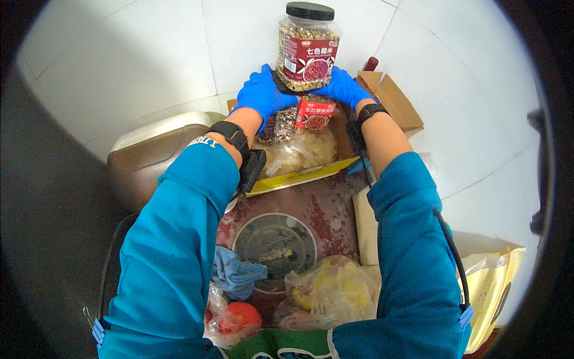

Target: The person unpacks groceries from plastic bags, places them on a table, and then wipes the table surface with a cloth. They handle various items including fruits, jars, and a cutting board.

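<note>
My left hand (264,95), in a blue glove, spreads its fingers over the dark lid of a jar of mixed grains (280,126). On the other side, my right hand (346,87), gloved alike, lies beside the base of a tall black-lidded plastic jar of mixed rice (309,56). That tall jar stands above two lower jars, one of them with a red label (315,113). Both lower jars are in a cardboard box with a yellow edge (305,175), behind a clear bag of pale food (298,152). The right fingertips are hidden, so their grip is unclear.
An open cardboard carton (399,103) and a bottle neck (370,63) are at the right by the tiled wall. A brown and white bin (152,152) stands left. Nearer lie a blue cloth (237,273), a bagged red item (240,317) and a plastic bag with yellow contents (334,287).
</note>
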A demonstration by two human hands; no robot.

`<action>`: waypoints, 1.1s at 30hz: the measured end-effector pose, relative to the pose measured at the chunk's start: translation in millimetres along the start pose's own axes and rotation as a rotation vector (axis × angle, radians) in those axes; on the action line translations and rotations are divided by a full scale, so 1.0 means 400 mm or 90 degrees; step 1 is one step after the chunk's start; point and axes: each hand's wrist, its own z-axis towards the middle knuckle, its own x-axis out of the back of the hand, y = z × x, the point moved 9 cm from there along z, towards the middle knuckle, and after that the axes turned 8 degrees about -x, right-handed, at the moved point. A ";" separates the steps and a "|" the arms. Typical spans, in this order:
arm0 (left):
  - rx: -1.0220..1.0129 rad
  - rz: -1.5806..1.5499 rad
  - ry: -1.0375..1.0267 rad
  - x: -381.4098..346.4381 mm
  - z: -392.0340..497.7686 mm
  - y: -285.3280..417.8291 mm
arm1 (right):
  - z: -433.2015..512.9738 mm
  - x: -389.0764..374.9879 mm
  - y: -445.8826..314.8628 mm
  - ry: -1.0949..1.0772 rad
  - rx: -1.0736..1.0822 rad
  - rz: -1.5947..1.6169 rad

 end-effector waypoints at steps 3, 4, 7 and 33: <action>0.009 0.010 0.038 -0.003 0.012 0.001 | 0.005 0.003 0.011 0.029 0.015 0.021; 0.015 0.017 0.044 -0.001 0.011 0.003 | 0.005 0.007 0.011 0.043 0.021 0.017; 0.032 0.023 0.050 0.009 0.011 0.015 | -0.002 0.011 0.007 0.052 0.037 0.067; -0.025 -0.122 0.046 0.005 0.000 0.020 | -0.121 0.055 -0.078 0.050 0.023 0.317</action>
